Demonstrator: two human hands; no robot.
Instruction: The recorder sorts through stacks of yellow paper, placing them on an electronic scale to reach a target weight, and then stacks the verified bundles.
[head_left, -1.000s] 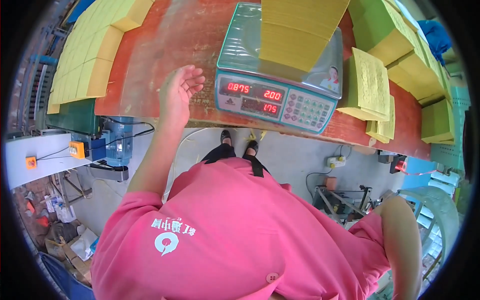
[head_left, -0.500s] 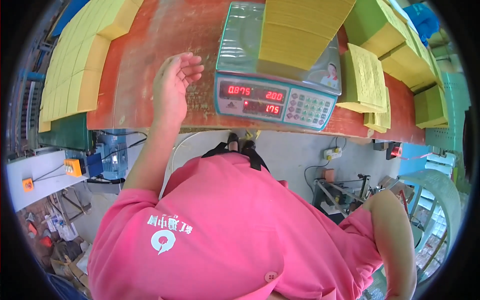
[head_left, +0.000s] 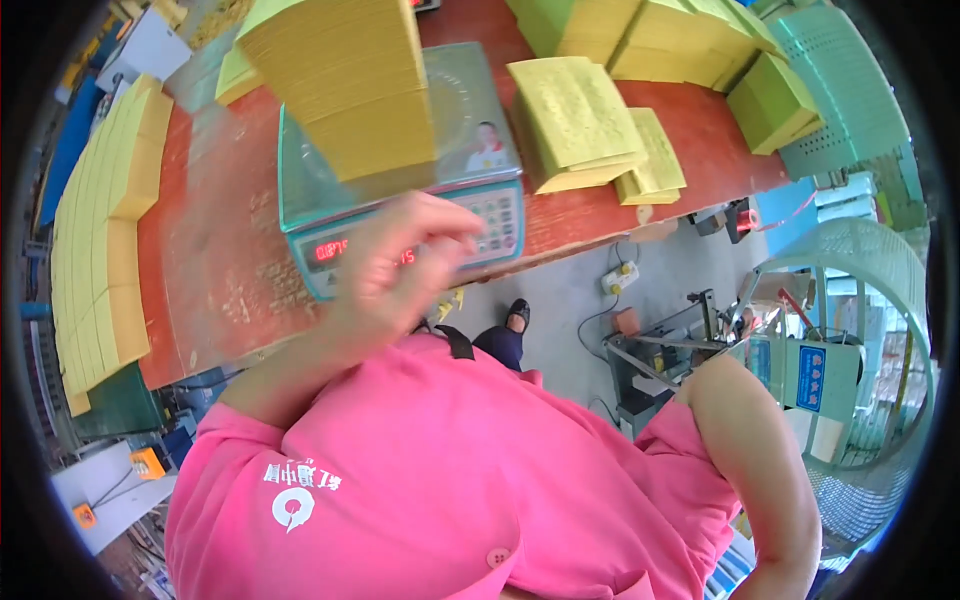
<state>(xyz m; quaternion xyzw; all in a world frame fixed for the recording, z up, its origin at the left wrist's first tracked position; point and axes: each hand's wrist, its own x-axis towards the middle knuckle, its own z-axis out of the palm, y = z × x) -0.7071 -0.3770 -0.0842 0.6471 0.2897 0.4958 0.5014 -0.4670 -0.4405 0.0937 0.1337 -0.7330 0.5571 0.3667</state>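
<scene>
1. Because motion is blurring it, the left hand (head_left: 405, 260) is showing only a soft outline; it is hovering before the front panel of the scale (head_left: 497, 222), covering the middle of the display. Whether it is touching the panel, one cannot tell.
2. Fingers (head_left: 442, 213) of that hand: bending loosely, released, grasping nothing visible; individual tips are blurring together.
3. Right hand: lying outside the frame, only the forearm (head_left: 775, 480) showing at lower right; finger state cannot be told.
4. Tall stack of yellow sheets (head_left: 350, 95): resting on the scale's platform; the upper edge of the view is cutting off its top.
5. Yellow block (head_left: 238, 78): partly hiding behind that stack.
6. Display device (head_left: 425, 5): barely entering at the upper edge, mostly cut off.
7. Two shorter yellow stacks (head_left: 575, 115): standing side by side on the red worktop (head_left: 225, 240), right of the scale.
8. Differences: half a second ago the left hand was hovering over the worktop left of the scale; now it is crossing the panel. The scale is appearing farther left, more of the green mesh basket (head_left: 848, 250) is showing, and the tall stack is remaining on the platform.
</scene>
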